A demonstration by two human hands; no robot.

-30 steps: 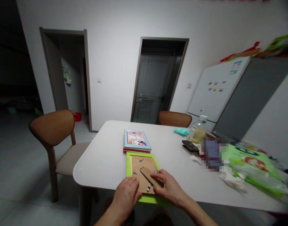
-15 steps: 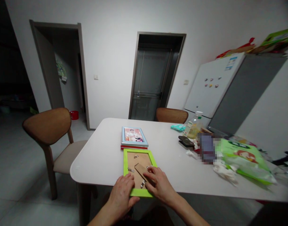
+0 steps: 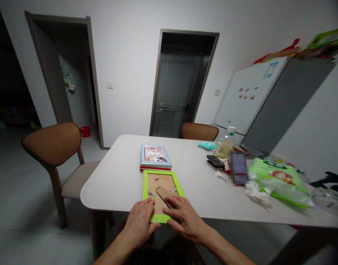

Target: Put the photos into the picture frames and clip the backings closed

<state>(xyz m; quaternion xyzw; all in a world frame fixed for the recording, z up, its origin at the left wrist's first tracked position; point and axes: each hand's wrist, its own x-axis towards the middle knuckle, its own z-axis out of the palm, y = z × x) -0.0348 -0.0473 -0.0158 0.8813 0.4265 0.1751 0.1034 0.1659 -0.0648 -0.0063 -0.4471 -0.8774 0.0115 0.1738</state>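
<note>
A lime-green picture frame point(image 3: 145, 184) lies face down at the near edge of the white table, its brown backing board point(image 3: 155, 186) upward. Small metal clips sit around the board, and a slanted stand leg point(image 3: 161, 192) lies across it. My left hand point(image 3: 140, 221) holds the frame's near left corner, fingers on the left side and thumb at the near edge. My right hand point(image 3: 185, 219) grips the near right corner, its fingertips over the stand leg and at the nearest clip, which is mostly covered. Just beyond lies a light-blue photo frame point(image 3: 155, 154) on top of a red one.
On the table's right are a black wallet-like item point(image 3: 215, 161), a bottle of yellowish liquid point(image 3: 225, 144), a teal packet point(image 3: 206, 145), crumpled tissues point(image 3: 259, 197) and a green plastic package point(image 3: 282, 180). Wooden chairs point(image 3: 54, 143) stand at the left and far side.
My right fingers have shifted from beside the right-hand clip to the nearest clip, so the right one now shows fully. My left hand stays at its corner. The view has shifted slightly.
</note>
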